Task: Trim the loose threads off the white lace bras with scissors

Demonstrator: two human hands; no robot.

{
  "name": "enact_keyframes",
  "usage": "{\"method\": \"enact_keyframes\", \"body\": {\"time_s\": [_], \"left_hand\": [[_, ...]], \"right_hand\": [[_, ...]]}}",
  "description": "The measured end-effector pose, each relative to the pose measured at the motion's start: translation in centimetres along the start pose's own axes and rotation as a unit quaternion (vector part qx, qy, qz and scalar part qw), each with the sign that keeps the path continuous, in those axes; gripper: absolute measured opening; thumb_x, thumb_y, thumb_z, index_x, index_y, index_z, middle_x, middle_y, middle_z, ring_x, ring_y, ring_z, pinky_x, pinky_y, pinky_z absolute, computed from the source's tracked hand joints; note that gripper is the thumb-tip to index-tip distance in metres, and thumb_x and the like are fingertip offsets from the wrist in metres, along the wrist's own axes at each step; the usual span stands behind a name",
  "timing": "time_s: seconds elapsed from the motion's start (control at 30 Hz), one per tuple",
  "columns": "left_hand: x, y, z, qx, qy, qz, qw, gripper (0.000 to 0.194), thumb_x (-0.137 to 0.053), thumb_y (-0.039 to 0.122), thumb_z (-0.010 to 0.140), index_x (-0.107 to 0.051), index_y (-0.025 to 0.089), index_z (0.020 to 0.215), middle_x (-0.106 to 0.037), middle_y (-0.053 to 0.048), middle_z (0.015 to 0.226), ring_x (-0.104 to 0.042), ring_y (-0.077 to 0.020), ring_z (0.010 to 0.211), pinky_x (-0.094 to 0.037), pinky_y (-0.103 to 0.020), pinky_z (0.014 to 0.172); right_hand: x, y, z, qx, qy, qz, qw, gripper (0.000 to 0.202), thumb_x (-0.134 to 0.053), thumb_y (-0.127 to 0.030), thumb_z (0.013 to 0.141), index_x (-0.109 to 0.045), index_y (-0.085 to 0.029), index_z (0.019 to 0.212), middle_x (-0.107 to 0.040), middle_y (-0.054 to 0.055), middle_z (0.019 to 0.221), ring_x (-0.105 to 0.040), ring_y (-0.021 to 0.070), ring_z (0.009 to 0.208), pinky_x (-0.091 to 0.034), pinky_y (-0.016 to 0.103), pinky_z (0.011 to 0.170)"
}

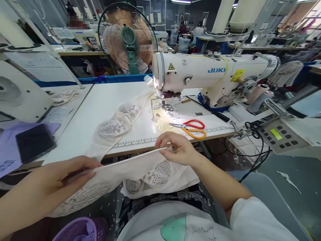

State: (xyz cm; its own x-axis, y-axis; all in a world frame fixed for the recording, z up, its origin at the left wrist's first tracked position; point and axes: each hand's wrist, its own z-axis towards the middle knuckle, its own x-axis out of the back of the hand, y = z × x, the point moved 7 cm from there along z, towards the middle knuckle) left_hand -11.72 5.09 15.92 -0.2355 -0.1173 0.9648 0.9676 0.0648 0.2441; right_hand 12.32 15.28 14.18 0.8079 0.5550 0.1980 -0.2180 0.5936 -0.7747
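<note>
A white lace bra piece (pixel 125 167) is stretched by its edge between my two hands, just in front of the table. My left hand (pixel 67 182) pinches the edge at the left, with lace hanging below it. My right hand (pixel 177 147) grips the same edge further right between thumb and fingers. More lace cups (pixel 157 174) rest on my lap underneath. Another lace cup length (pixel 112 127) lies on the table and runs toward the needle of the white sewing machine (pixel 190 70). Scissors (pixel 190 129) with red and orange handles lie beyond my right hand.
A printed ruler strip (pixel 135 142) runs along the table's front edge. A control panel (pixel 281 135) juts out at the right. At the left lies a dark phone-like slab (pixel 35 142) on purple cloth. A large fan (pixel 127 38) stands behind; a purple bin (pixel 77 231) sits below.
</note>
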Motion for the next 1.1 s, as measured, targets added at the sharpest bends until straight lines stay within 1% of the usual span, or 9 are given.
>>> {"method": "enact_keyframes", "body": {"time_s": [0.13, 0.3, 0.43, 0.53, 0.6, 0.7, 0.8, 0.87, 1.1], "left_hand": [[1.4, 1.8, -0.4, -0.071, -0.029, 0.0, 0.997, 0.033, -0.038, 0.054, 0.082, -0.063, 0.033, 0.085, -0.071, 0.013, 0.078, -0.065, -0.01, 0.064, -0.047, -0.015, 0.053], [4.6, 5.7, -0.7, -0.272, 0.145, 0.186, 0.933, 0.033, -0.036, 0.036, 0.087, -0.066, 0.025, 0.081, -0.072, 0.007, 0.07, -0.066, -0.0108, 0.055, -0.046, -0.018, 0.043], [6.9, 7.4, 1.5, -0.29, 0.26, 0.325, 0.862, 0.043, -0.027, 0.031, 0.091, -0.066, 0.019, 0.077, -0.069, -0.001, 0.06, -0.063, -0.0182, 0.049, -0.041, -0.027, 0.037], [7.8, 8.1, 3.6, -0.312, 0.356, 0.367, 0.801, 0.024, -0.042, 0.023, 0.087, -0.064, 0.015, 0.081, -0.07, -0.004, 0.061, -0.065, -0.0223, 0.057, -0.043, -0.03, 0.044], [6.5, 8.1, 4.3, -0.351, 0.395, 0.344, 0.776, 0.008, -0.056, 0.016, 0.081, -0.062, 0.014, 0.084, -0.073, -0.005, 0.073, -0.067, -0.0232, 0.068, -0.049, -0.032, 0.058], [1.4, 6.7, 5.2, -0.379, 0.359, 0.274, 0.808, 0.006, -0.057, 0.012, 0.079, -0.061, 0.014, 0.084, -0.073, -0.007, 0.09, -0.067, -0.0218, 0.079, -0.051, -0.035, 0.077], [-4.6, 5.1, 5.1, -0.358, 0.298, 0.214, 0.859, 0.012, -0.049, 0.009, 0.083, -0.06, 0.013, 0.085, -0.073, -0.008, 0.089, -0.067, -0.0188, 0.078, -0.052, -0.028, 0.068], [-7.1, 4.2, 4.8, -0.332, 0.281, 0.181, 0.882, 0.011, -0.05, 0.009, 0.083, -0.059, 0.013, 0.086, -0.072, -0.008, 0.088, -0.067, -0.0184, 0.074, -0.051, -0.026, 0.059], [-8.3, 2.5, 5.4, -0.304, 0.26, 0.133, 0.907, 0.012, -0.053, 0.013, 0.082, -0.058, 0.019, 0.091, -0.073, -0.005, 0.092, -0.069, -0.0192, 0.073, -0.049, -0.026, 0.056]], "right_hand": [[0.1, -0.7, -1.6, 0.007, 0.03, -0.021, 0.999, 0.014, -0.058, -0.011, 0.074, -0.047, -0.02, 0.074, -0.061, 0.003, 0.078, -0.058, 0.0134, 0.071, -0.047, 0.029, 0.066], [-0.1, -2.8, -1.5, 0.122, 0.034, -0.192, 0.973, 0.019, -0.053, -0.007, 0.075, -0.052, -0.019, 0.089, -0.061, 0.004, 0.077, -0.058, 0.0148, 0.073, -0.048, 0.028, 0.065], [0.4, -2.8, 2.0, 0.204, 0.072, -0.324, 0.921, 0.02, -0.05, -0.009, 0.078, -0.057, -0.018, 0.094, -0.062, 0.006, 0.078, -0.057, 0.0159, 0.073, -0.048, 0.028, 0.063], [1.7, -2.4, 5.0, 0.265, 0.125, -0.419, 0.859, 0.017, -0.049, -0.008, 0.078, -0.06, -0.019, 0.083, -0.062, 0.005, 0.074, -0.055, 0.0157, 0.068, -0.043, 0.027, 0.058], [2.5, -1.7, 5.7, 0.285, 0.146, -0.468, 0.824, 0.019, -0.049, -0.005, 0.076, -0.061, -0.02, 0.078, -0.062, 0.005, 0.073, -0.053, 0.0157, 0.068, -0.041, 0.028, 0.059], [2.3, 0.8, 4.2, 0.266, 0.091, -0.502, 0.818, 0.019, -0.05, -0.005, 0.075, -0.061, -0.02, 0.075, -0.064, 0.004, 0.077, -0.053, 0.0156, 0.072, -0.04, 0.028, 0.064], [1.0, 3.9, 0.6, 0.201, -0.01, -0.501, 0.842, 0.016, -0.05, -0.008, 0.079, -0.061, -0.019, 0.075, -0.065, 0.002, 0.078, -0.054, 0.0153, 0.075, -0.038, 0.029, 0.066], [0.4, 5.3, -1.5, 0.154, -0.038, -0.487, 0.859, 0.017, -0.048, -0.009, 0.08, -0.061, -0.019, 0.076, -0.066, 0.002, 0.077, -0.055, 0.0152, 0.075, -0.038, 0.029, 0.066], [1.3, 6.3, -3.2, 0.08, -0.016, -0.434, 0.897, 0.012, -0.049, -0.013, 0.081, -0.06, -0.017, 0.083, -0.065, 0.006, 0.082, -0.055, 0.0177, 0.078, -0.042, 0.03, 0.065]]}}
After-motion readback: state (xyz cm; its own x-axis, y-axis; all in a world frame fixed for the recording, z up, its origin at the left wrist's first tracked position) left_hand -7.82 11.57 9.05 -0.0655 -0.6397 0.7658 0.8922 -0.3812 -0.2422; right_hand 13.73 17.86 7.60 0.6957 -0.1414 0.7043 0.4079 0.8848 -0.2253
